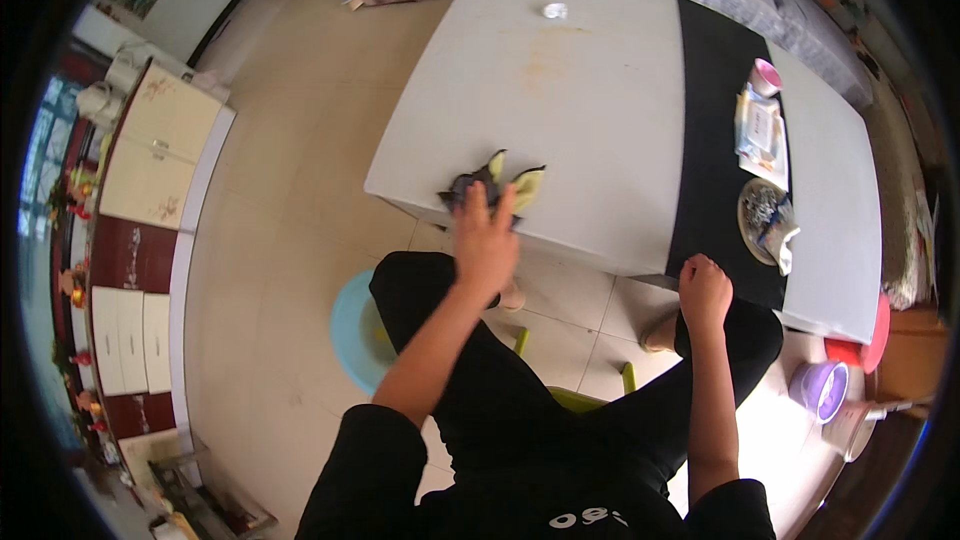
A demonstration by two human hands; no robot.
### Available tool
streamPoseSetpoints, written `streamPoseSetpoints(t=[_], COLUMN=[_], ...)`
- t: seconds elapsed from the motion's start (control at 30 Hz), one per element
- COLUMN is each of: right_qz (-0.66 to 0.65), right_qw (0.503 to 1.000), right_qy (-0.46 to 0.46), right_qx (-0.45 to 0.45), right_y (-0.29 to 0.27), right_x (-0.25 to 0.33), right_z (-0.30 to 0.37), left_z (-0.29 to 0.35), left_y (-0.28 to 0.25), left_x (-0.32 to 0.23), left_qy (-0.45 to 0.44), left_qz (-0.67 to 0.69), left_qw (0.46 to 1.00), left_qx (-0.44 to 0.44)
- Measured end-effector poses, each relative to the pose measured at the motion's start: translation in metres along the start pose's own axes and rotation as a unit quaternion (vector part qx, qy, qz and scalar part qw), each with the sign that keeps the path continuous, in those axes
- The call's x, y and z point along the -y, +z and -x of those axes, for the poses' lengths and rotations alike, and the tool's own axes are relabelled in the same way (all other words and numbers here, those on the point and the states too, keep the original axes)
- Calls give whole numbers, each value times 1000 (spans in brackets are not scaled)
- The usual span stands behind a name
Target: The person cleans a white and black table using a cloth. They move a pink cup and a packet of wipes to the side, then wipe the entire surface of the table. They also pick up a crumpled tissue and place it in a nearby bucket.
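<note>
White table (590, 120): left hand (486, 240), loosely spread, on 2-tone cloth (526, 188).

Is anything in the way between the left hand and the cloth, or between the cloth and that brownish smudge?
Nothing visible: the left hand touches the cloth, and only white tabletop shows between the cloth and the brownish smudge.

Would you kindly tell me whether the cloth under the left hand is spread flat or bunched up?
Bunched up: the cloth lies crumpled under the left hand, its dark and yellow-green areas showing in uneven, pointed folds.
</note>
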State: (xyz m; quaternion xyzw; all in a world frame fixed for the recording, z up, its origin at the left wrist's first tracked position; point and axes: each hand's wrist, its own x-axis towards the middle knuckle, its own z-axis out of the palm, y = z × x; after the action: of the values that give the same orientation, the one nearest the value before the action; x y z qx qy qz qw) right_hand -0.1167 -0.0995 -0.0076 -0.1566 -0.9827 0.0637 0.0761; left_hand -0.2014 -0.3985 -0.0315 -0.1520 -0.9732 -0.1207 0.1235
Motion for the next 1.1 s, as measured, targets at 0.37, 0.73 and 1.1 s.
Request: streamPoseSetpoints(t=[0.37,0.73,1.1], right_qz=[-363,-410,-437], right_qw=[916,901,895], right_qy=[126,120,85], right_qx=[-117,-82,-14], right_y=[-34,-49,-100], right_x=[-31,-30,-5], right_z=[29,105,125], left_z=[18,-31,-23], left_y=[14,34,52], left_x=[-135,-67,-216], left_qy=[150,12,307], left_qz=[131,-39,139], left_qw=[979,998,940], left_qx=[42,-42,56])
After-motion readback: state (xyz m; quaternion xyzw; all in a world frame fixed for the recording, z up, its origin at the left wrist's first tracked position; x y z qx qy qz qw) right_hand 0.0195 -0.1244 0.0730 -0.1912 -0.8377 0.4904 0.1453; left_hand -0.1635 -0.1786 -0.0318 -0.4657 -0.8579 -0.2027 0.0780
